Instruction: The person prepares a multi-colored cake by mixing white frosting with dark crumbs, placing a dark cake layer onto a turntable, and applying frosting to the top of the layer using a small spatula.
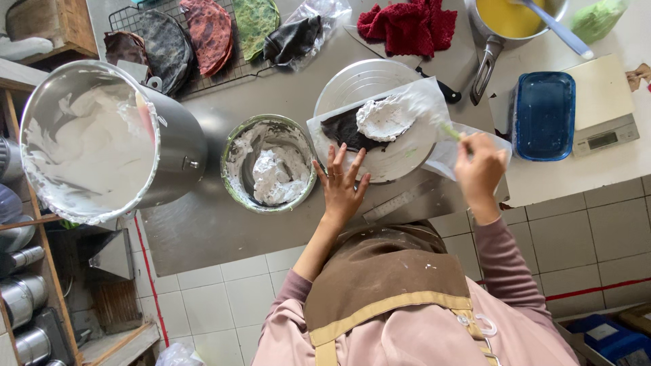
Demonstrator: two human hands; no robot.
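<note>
My left hand (340,184) lies flat, fingers spread, on the near edge of a clear plastic sheet (324,120) that covers a round metal turntable (352,80). On the sheet sits a dark crepe (340,127) with a mound of white cream (384,119) on top. My right hand (479,166) grips the green handle of a spatula (426,110), whose blurred blade reaches over the cream. A small green-rimmed bowl of white cream (269,163) stands just left of my left hand.
A large steel mixing bowl (102,139) smeared with cream stands at left. Coloured crepes on a wire rack (196,34), a red cloth (408,26), a pot of yellow liquid (510,17), a blue tray (544,115) and a kitchen scale (603,102) ring the steel table.
</note>
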